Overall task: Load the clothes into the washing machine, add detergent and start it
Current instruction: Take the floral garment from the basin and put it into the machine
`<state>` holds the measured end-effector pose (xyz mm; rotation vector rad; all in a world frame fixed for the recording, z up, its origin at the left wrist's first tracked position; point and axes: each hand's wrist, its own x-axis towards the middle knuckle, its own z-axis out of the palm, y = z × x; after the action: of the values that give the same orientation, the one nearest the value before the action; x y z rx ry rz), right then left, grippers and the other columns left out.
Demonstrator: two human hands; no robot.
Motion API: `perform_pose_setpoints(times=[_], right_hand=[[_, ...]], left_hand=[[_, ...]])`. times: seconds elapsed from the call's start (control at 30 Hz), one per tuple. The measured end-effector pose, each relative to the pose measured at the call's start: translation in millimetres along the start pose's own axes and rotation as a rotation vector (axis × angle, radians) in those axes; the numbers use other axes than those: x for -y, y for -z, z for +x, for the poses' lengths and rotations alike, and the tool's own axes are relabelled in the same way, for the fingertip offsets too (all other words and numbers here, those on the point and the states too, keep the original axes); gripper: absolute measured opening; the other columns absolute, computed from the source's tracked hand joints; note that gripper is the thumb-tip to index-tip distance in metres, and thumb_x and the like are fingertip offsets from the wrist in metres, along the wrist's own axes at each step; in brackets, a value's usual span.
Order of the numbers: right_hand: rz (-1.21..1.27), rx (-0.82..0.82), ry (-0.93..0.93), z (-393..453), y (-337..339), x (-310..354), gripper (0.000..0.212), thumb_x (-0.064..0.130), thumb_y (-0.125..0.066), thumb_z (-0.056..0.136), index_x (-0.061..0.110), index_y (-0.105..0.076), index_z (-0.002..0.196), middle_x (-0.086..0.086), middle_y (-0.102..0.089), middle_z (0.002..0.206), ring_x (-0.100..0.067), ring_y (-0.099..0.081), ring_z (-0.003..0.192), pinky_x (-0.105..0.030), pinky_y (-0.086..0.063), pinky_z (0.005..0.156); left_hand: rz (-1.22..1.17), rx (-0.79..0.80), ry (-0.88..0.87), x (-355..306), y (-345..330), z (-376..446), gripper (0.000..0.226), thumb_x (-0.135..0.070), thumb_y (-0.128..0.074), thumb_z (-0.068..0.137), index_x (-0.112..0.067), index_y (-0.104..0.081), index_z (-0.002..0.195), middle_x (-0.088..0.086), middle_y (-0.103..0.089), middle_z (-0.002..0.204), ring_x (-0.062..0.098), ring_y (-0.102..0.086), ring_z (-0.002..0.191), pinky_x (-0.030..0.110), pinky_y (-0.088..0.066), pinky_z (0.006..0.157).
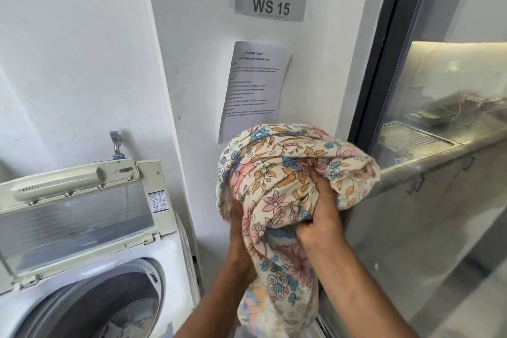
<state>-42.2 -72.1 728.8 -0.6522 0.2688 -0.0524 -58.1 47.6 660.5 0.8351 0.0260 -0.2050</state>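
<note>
At the left stands the top-loading washing machine [90,269], its lid [79,211] propped up and the drum mouth [109,307] open, with something grey already lying inside. You are in the loading step: the floral cloth [277,178] is up in the air, to the right of the machine and in front of the white wall, not yet over the opening.

Your left hand [236,217] is mostly buried under the left flank of the bundle; from what shows, it holds the fabric from below, but you cannot tell how its fingers lie. A long tail of the cloth hangs down between your two forearms.

Your right hand [321,208] is plain to see: its fingers [319,180] are curled and dug into a fold at the front of the bundle, with bunched cloth bulging above and to the right of the knuckles.

The next move, as I judge it, calls for swinging the whole bundle leftward and down over the drum mouth. Mind that hanging tail so it goes in rather than draping over the rim. Detergent and starting remain to be done.

To the right, a metal counter [428,156] runs behind the glass.
</note>
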Motion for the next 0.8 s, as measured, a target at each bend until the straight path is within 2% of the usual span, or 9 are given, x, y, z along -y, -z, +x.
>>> perform_pose_setpoints(times=[0.13,0.27,0.33,0.4,0.5,0.57,0.63,0.73,0.8], right_hand=[[-0.064,0.054,-0.126,-6,24,-13,0.051,0.047,-0.079,0.086,0.016,-0.073,0.126,-0.015,-0.076,0.121,-0.04,-0.074,0.109,-0.058,-0.053,0.103],[-0.291,-0.089,-0.039,-4,59,-26,0.08,0.051,-0.097,0.063,0.016,-0.07,0.129,-0.014,-0.075,0.124,-0.037,-0.074,0.109,-0.055,-0.057,0.098],[-0.541,-0.216,0.17,-6,67,-22,0.103,0.064,-0.096,0.047,0.013,-0.066,0.131,-0.014,-0.073,0.126,-0.033,-0.072,0.113,-0.048,-0.059,0.093],[-0.954,-0.369,0.448,-6,71,-13,0.13,0.08,-0.085,0.047,0.011,-0.045,0.15,-0.016,-0.058,0.142,-0.032,-0.057,0.131,-0.05,-0.051,0.104],[-1.252,-0.212,0.786,-9,70,-1,0.117,0.086,-0.068,0.065,0.025,-0.032,0.158,-0.007,-0.043,0.154,-0.026,-0.041,0.142,-0.05,-0.041,0.112],[-1.227,0.032,0.741,-12,64,3,0.112,0.085,-0.07,0.064,0.036,-0.032,0.158,0.002,-0.043,0.157,-0.017,-0.043,0.143,-0.044,-0.044,0.111],[-1.211,0.249,0.63,-15,54,-1,0.131,0.08,-0.084,0.054,0.046,-0.017,0.161,0.007,-0.038,0.16,-0.012,-0.042,0.145,-0.037,-0.046,0.112],[-1.355,0.213,0.694,-8,46,-10,0.151,0.076,-0.092,0.043,0.045,-0.005,0.163,0.003,-0.039,0.159,-0.015,-0.042,0.143,-0.039,-0.046,0.11],[-1.236,0.083,0.737,-1,49,-11,0.136,0.072,-0.093,0.048,0.045,-0.02,0.16,0.003,-0.054,0.149,-0.017,-0.055,0.133,-0.045,-0.055,0.103]], left_hand=[[-0.096,0.086,-0.054,-23,-4,0,0.104,-0.062,-0.088,0.067,-0.008,-0.054,0.149,0.025,-0.059,0.146,0.043,-0.059,0.134,0.057,-0.048,0.112],[0.01,0.008,-0.128,-27,7,11,0.11,-0.043,-0.099,0.058,-0.006,-0.051,0.15,0.028,-0.061,0.142,0.047,-0.061,0.129,0.061,-0.051,0.107],[0.051,-0.045,-0.197,-27,11,13,0.108,-0.042,-0.1,0.053,-0.008,-0.055,0.145,0.024,-0.065,0.138,0.045,-0.064,0.126,0.064,-0.048,0.108],[0.117,-0.118,-0.255,-28,11,13,0.094,-0.034,-0.097,0.057,-0.011,-0.059,0.14,0.019,-0.071,0.131,0.041,-0.069,0.12,0.065,-0.05,0.106],[0.183,-0.161,-0.3,-33,9,18,0.086,-0.028,-0.094,0.06,-0.015,-0.06,0.138,0.014,-0.074,0.128,0.036,-0.073,0.116,0.064,-0.054,0.102],[0.245,-0.142,-0.339,-37,1,19,0.083,-0.025,-0.097,0.064,-0.018,-0.06,0.138,0.011,-0.074,0.129,0.035,-0.072,0.117,0.063,-0.054,0.102],[0.362,-0.106,-0.395,-38,-11,17,0.071,-0.02,-0.096,0.072,-0.022,-0.061,0.135,0.005,-0.076,0.126,0.029,-0.074,0.116,0.055,-0.058,0.099],[0.449,-0.004,-0.379,-43,-26,14,0.05,-0.022,-0.083,0.088,-0.024,-0.062,0.133,0.001,-0.075,0.128,0.024,-0.073,0.118,0.052,-0.058,0.101],[0.469,0.076,-0.364,-51,-30,13,0.059,-0.044,-0.075,0.092,-0.02,-0.056,0.143,0.006,-0.068,0.14,0.029,-0.064,0.131,0.056,-0.047,0.113]])
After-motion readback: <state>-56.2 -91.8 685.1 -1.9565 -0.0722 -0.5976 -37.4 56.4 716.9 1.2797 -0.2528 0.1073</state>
